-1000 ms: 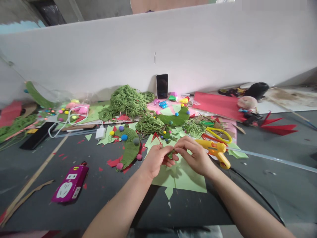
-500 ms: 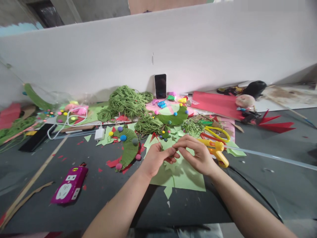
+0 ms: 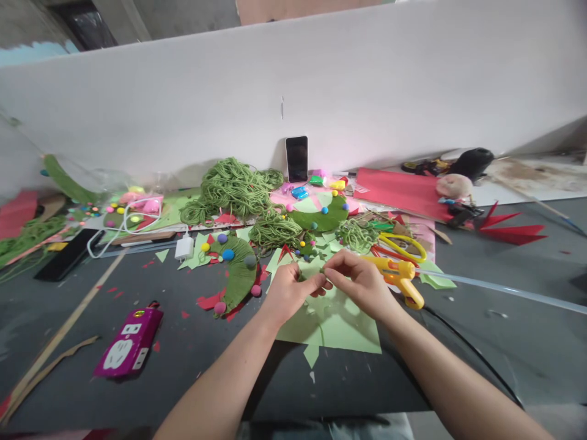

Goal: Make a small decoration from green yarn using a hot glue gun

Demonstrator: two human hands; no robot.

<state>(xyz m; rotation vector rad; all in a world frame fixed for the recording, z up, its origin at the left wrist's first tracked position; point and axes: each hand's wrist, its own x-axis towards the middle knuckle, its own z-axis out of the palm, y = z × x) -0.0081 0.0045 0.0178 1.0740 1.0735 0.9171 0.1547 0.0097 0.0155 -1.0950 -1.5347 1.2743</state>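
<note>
Both hands meet over a sheet of light green paper (image 3: 339, 330). My left hand (image 3: 293, 293) is closed in a pinch, its thumb pointing right. My right hand (image 3: 360, 284) pinches at the left fingertips; a speck of green shows there, too small to name. Left of them lies a green yarn-wrapped crescent (image 3: 239, 275) with coloured pompoms on it. Just beyond the fingers is a small green piece with tiny pompoms (image 3: 306, 244). A yellow glue gun (image 3: 403, 281) with a long clear glue stick (image 3: 499, 293) rests right of my right hand.
Green yarn (image 3: 238, 189) is heaped at the back beside a phone (image 3: 297, 159) leaning on the white wall. Scissors with yellow handles (image 3: 408, 244) lie behind the glue gun. A purple power box (image 3: 131, 342), a white charger (image 3: 184, 247) and red sheets (image 3: 398, 192) surround the work area.
My right hand has shifted slightly, its fingers drawn closer to the left fingertips, and a bit of green now shows between them. The things on the table have stayed put.
</note>
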